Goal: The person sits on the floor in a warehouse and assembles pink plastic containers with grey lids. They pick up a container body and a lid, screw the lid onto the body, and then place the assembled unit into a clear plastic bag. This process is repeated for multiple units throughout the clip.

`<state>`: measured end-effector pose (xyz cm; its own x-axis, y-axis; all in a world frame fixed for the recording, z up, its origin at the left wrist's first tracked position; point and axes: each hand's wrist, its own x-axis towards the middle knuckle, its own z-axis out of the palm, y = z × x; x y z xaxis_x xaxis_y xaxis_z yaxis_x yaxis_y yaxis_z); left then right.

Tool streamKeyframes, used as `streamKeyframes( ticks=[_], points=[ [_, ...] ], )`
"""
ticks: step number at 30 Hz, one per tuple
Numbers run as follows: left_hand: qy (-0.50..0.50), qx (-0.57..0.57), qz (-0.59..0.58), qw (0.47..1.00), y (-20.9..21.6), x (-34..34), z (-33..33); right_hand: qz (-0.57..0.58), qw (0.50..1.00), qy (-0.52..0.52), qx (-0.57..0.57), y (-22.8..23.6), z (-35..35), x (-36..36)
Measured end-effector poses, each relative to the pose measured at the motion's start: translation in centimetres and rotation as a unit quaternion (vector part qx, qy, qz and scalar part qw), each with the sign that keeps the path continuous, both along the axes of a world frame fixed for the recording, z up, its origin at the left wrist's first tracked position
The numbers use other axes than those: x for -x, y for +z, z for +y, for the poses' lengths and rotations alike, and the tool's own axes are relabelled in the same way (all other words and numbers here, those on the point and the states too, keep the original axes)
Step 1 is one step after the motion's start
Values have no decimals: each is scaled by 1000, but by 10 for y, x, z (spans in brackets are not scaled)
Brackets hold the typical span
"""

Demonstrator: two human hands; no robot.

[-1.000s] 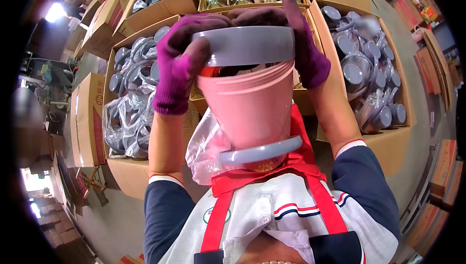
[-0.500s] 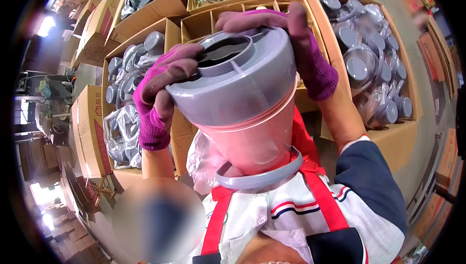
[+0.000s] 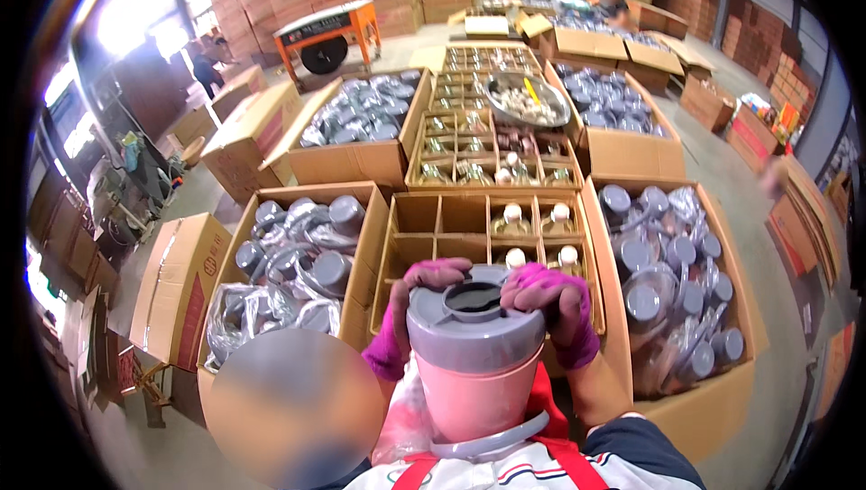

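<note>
In front of my chest is a pink tapered vessel [image 3: 476, 395] with a wide grey collar [image 3: 469, 344] at its upper end. A round opening with a dark inside [image 3: 474, 297] shows in the collar, and a grey ring-shaped handle [image 3: 492, 440] lies at the lower end. My left hand [image 3: 419, 287], in a purple glove, holds the collar's left rim with fingers curled over the top. My right hand [image 3: 546, 296], gloved alike, grips the right rim, its fingertips beside the opening. The undersides of both hands are partly hidden.
Just beyond stands a divided carton [image 3: 433, 247] with white-capped glass bottles [image 3: 514, 218]. Cartons of grey parts flank it, left [image 3: 225, 247] and right [image 3: 749, 337]. A metal bowl [image 3: 496, 111] rests on the far cartons. An orange-framed cart [image 3: 368, 26] stands farther left.
My view has tilted up, bringing the room's far side into sight. The vessel and both hands now appear lower and smaller. Both hands stay on the collar; the right fingers have curled closer to the opening.
</note>
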<state>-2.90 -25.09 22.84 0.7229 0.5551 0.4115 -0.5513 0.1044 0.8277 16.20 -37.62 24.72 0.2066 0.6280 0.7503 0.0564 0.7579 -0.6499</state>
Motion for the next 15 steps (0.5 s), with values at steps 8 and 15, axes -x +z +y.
streamKeyframes(
  ticks=[8,15],
  points=[
    [223,-279,119,927,24,48,-32,236,956,173,-13,-44,49,18],
    [303,-581,204,727,83,33,-61,11,993,-114,-8,-13,7,31]
  ],
)
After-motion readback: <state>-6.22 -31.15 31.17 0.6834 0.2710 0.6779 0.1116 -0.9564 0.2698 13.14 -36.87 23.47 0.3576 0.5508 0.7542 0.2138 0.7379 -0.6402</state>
